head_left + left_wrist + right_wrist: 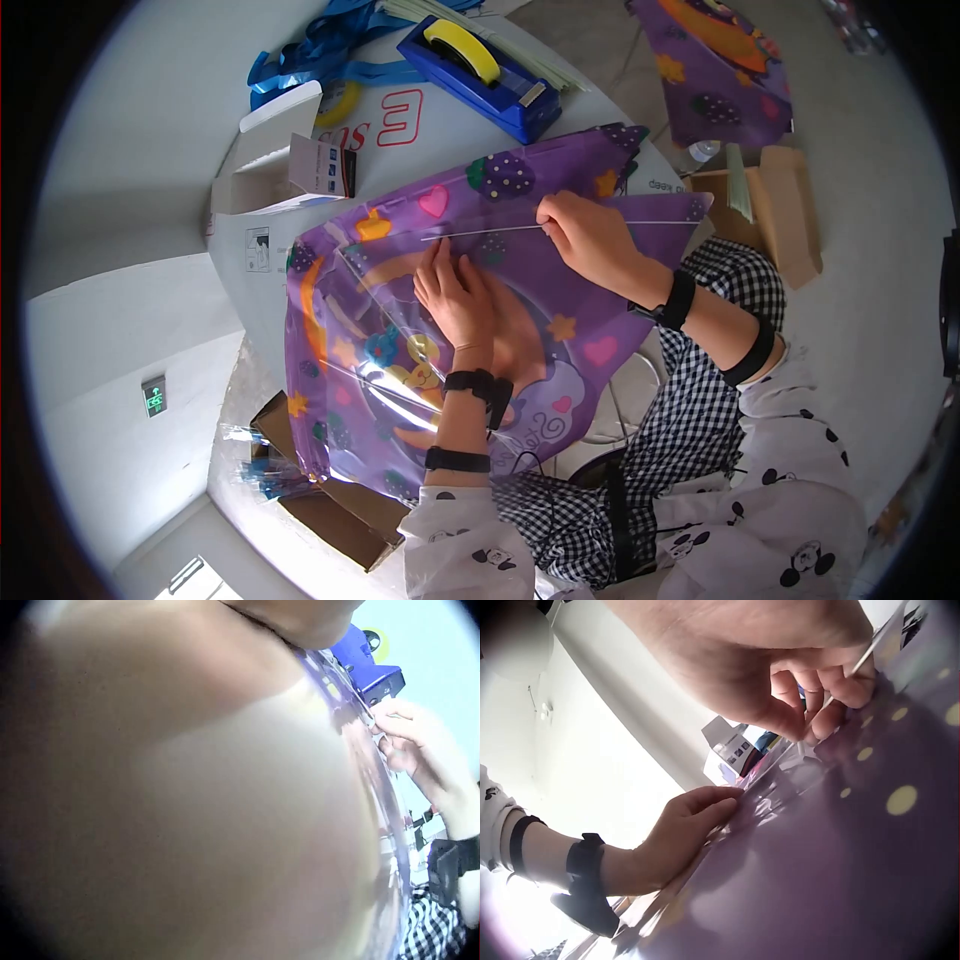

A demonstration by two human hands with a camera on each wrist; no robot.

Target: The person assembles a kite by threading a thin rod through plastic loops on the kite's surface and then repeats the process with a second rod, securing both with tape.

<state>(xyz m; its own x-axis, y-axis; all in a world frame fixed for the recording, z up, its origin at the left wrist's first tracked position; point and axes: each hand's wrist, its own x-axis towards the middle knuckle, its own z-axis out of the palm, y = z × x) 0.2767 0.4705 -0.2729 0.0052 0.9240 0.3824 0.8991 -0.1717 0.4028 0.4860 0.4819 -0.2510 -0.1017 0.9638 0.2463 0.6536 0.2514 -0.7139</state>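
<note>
A large glossy purple plastic sheet (520, 385), printed with stars, hearts and strawberries, lies spread in front of the person. Across its upper part runs a thin white rod (490, 233). Thumb and fingers of the right hand (595, 245) pinch the rod near its middle; the right wrist view shows it passing between the curled fingers. My left hand (458, 300) rests on the sheet with fingers extended, fingertips right at the rod's left end. Skin fills most of the left wrist view, hiding the left fingers there.
A blue tape dispenser (480, 75) with a yellow roll stands behind the sheet. Left of it are an open white box (290, 175) and blue ribbons (320, 50). Another purple sheet (720, 90) lies at the far right, above a cardboard box (795, 220) holding pale sticks.
</note>
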